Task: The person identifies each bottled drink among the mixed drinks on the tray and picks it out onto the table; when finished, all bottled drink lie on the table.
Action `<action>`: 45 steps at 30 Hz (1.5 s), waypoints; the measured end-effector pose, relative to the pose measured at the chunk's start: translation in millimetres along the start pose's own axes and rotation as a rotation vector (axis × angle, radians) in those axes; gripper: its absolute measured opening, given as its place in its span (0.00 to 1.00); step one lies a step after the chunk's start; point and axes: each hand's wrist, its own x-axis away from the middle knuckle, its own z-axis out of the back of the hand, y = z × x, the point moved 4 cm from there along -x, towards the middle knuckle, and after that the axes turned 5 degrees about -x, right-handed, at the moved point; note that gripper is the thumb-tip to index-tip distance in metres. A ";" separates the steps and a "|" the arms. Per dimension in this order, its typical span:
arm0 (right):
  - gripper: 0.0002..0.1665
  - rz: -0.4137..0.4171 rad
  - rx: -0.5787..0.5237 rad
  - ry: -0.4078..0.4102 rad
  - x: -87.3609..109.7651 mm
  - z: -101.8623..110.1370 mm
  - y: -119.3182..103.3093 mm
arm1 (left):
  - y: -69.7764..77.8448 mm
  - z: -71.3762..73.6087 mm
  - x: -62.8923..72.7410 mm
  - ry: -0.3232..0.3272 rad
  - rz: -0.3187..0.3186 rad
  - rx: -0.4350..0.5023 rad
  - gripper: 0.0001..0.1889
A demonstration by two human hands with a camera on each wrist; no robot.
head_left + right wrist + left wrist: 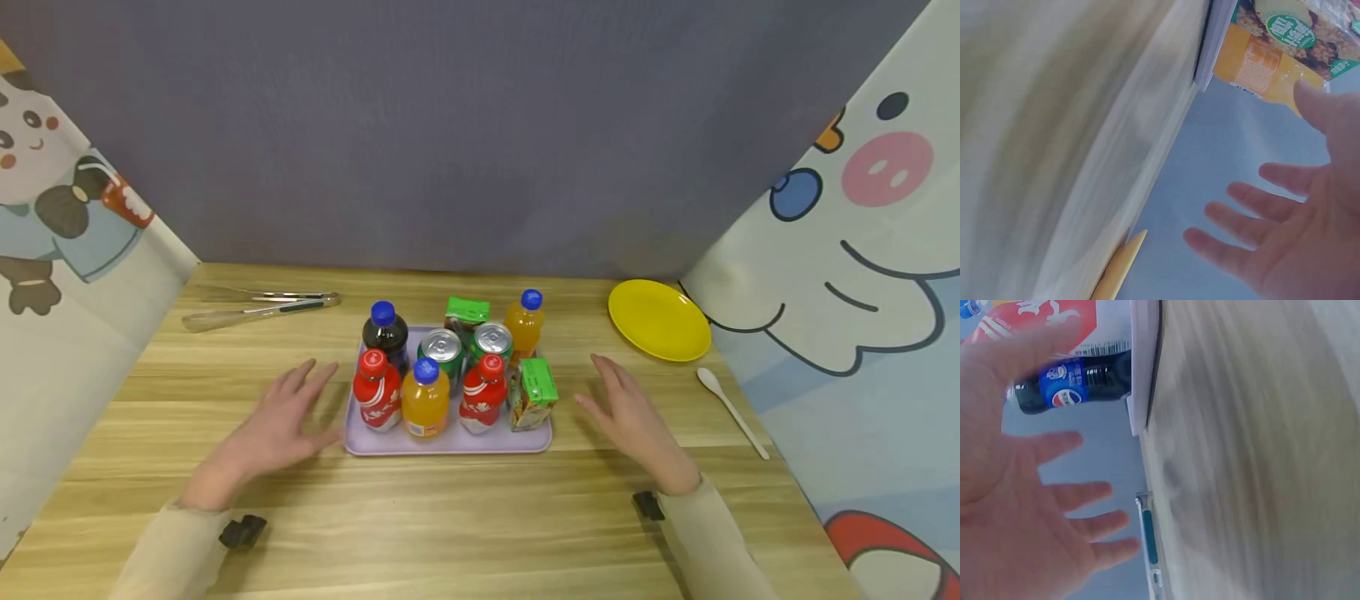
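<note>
A lilac tray (450, 446) on the table carries several drinks. Along its front stand a red bottle (377, 396), an orange juice bottle (425, 404), another red bottle (482, 398) and a green-topped carton (533, 396). Behind them are a dark Pepsi bottle (1079, 381), two cans, another carton (467, 312) and a second orange bottle (524, 325). My left hand (273, 429) hovers just left of the tray, fingers spread, holding nothing. To the tray's right, my right hand (633, 417) is also spread and holds nothing, nearest the front carton.
Metal tongs (262, 311) lie at the back left of the table. A yellow plate (660, 321) sits at the back right, with a white spoon (733, 414) in front of it. A grey partition (450, 142) rises behind the table; printed panels flank both sides.
</note>
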 end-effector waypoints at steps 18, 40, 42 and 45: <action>0.35 -0.139 -0.380 -0.040 -63.8 -0.7 -6.5 | -11.0 -11.5 -30.3 -0.149 0.361 0.496 0.35; 0.36 -0.094 -0.618 -0.069 -117.8 -17.0 -33.1 | -12.5 -32.4 -47.8 -0.135 0.465 0.742 0.29; 0.35 -0.075 -0.618 -0.055 -118.7 -18.2 -33.3 | -12.6 -32.5 -46.6 -0.141 0.442 0.772 0.30; 0.33 -0.064 -0.614 -0.032 -119.4 -19.1 -33.4 | -13.6 -33.4 -44.7 -0.147 0.426 0.825 0.30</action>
